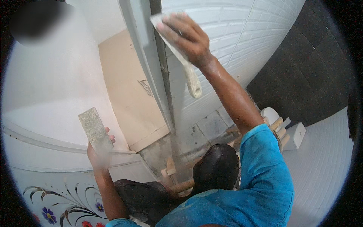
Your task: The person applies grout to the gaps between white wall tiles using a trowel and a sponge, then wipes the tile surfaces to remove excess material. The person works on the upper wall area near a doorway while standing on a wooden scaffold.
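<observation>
My right hand (188,37) is raised at the upper middle, its fingers closed over a putty knife (194,84) and pressing along its blade. The knife's pale, putty-smeared handle hangs down below the palm, and its blade end is at the dark gap (162,62) between the grey frame (140,49) and the white brick-patterned wall (227,22). Lower left, my left hand (99,157) grips a flat rectangular blade (92,126) with a grey, crusted coating. A haze blurs that hand's palm and the blade's lower end.
Beyond the frame is a beige panel (123,83) beside a white wall (49,75). Wooden poles (278,130) and a white tank-like fixture (295,137) stand at the right. Wooden pieces (171,166) lie under my knees. Dark tiles (302,64) cover the upper right.
</observation>
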{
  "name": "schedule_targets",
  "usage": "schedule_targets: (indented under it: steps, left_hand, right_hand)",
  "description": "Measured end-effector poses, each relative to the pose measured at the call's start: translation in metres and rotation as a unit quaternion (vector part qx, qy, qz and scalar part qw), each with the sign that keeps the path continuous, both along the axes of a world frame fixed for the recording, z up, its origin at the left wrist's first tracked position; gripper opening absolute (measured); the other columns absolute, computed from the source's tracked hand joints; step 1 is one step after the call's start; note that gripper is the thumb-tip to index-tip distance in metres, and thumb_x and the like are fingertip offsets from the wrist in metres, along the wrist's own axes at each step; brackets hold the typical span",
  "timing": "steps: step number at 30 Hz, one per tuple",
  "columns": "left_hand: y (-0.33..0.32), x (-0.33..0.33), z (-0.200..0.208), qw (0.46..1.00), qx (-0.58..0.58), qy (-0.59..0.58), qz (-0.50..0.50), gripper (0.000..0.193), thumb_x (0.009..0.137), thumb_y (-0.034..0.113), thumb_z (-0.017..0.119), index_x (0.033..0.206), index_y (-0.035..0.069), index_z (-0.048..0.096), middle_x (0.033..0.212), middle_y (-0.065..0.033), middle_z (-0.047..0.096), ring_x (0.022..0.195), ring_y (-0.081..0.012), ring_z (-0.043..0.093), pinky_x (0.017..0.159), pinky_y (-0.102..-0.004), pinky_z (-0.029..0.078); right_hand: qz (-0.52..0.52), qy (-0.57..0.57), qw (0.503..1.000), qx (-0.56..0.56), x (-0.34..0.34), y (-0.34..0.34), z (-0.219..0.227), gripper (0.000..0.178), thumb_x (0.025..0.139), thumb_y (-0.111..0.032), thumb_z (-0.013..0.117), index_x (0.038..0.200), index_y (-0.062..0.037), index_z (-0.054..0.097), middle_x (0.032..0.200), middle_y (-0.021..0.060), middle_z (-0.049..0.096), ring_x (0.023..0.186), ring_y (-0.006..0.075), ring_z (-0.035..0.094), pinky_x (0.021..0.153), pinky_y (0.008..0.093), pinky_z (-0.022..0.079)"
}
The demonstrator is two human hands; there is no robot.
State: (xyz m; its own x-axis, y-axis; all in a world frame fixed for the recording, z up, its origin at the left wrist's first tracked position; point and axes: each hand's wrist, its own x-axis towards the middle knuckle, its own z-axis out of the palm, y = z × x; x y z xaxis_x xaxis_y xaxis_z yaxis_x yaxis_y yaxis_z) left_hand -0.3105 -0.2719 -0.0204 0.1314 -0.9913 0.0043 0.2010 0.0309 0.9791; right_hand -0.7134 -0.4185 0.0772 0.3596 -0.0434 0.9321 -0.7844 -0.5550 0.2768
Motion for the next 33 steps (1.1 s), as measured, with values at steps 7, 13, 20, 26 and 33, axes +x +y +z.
schedule_targets:
  steps: [7, 13, 20, 26, 33]
  left_hand:
    - [-0.002, 0.005, -0.004, 1.0, 0.023, -0.014, 0.005, 0.045, 0.103, 0.023, 0.042, 0.14, -0.003, 0.043, 0.125, -0.0254, 0.059, 0.093, -0.0304, 0.065, 0.079, -0.0421, 0.055]
    - [-0.004, 0.012, -0.011, 0.999, -0.009, 0.034, -0.039, 0.045, 0.103, 0.023, 0.042, 0.141, -0.001, 0.042, 0.124, -0.025, 0.059, 0.093, -0.0319, 0.065, 0.08, -0.0419, 0.055]
    - [-0.002, 0.008, -0.005, 0.997, -0.002, 0.061, -0.039, 0.043, 0.102, 0.022, 0.046, 0.137, -0.003, 0.045, 0.123, -0.0216, 0.061, 0.092, -0.0291, 0.066, 0.078, -0.0397, 0.056]
    - [-0.001, 0.003, -0.002, 0.999, 0.021, 0.041, -0.008, 0.046, 0.104, 0.026, 0.041, 0.141, -0.001, 0.043, 0.127, -0.0234, 0.059, 0.094, -0.0322, 0.066, 0.079, -0.0414, 0.056]
    - [0.0, 0.003, -0.007, 0.998, -0.015, 0.066, -0.019, 0.038, 0.102, 0.018, 0.05, 0.132, -0.005, 0.051, 0.122, -0.0212, 0.062, 0.091, -0.026, 0.068, 0.075, -0.0367, 0.057]
  right_hand:
    - [0.008, 0.021, 0.999, -0.044, 0.0, 0.003, 0.008, 0.04, 0.078, -0.017, 0.077, 0.116, -0.0256, 0.071, 0.123, -0.0014, 0.067, 0.12, 0.0181, 0.06, 0.109, 0.035, 0.051]
    - [0.0, 0.049, 0.997, -0.051, -0.001, 0.008, 0.013, 0.037, 0.082, -0.016, 0.074, 0.118, -0.022, 0.07, 0.123, 0.0005, 0.067, 0.121, 0.0193, 0.061, 0.108, 0.0362, 0.051]
    - [0.028, 0.038, 0.996, -0.071, 0.005, 0.002, 0.01, 0.035, 0.087, -0.017, 0.07, 0.121, -0.0204, 0.069, 0.125, 0.0026, 0.066, 0.123, 0.0211, 0.059, 0.108, 0.0384, 0.051]
    - [0.03, 0.052, 0.993, -0.099, 0.005, 0.001, 0.008, 0.036, 0.087, -0.016, 0.07, 0.122, -0.0197, 0.069, 0.126, 0.003, 0.065, 0.122, 0.0224, 0.06, 0.106, 0.0395, 0.052]
    - [0.03, 0.001, 0.996, -0.087, 0.012, -0.009, 0.02, 0.038, 0.084, -0.015, 0.072, 0.122, -0.0213, 0.069, 0.125, 0.0052, 0.064, 0.117, 0.0214, 0.061, 0.097, 0.0347, 0.055]
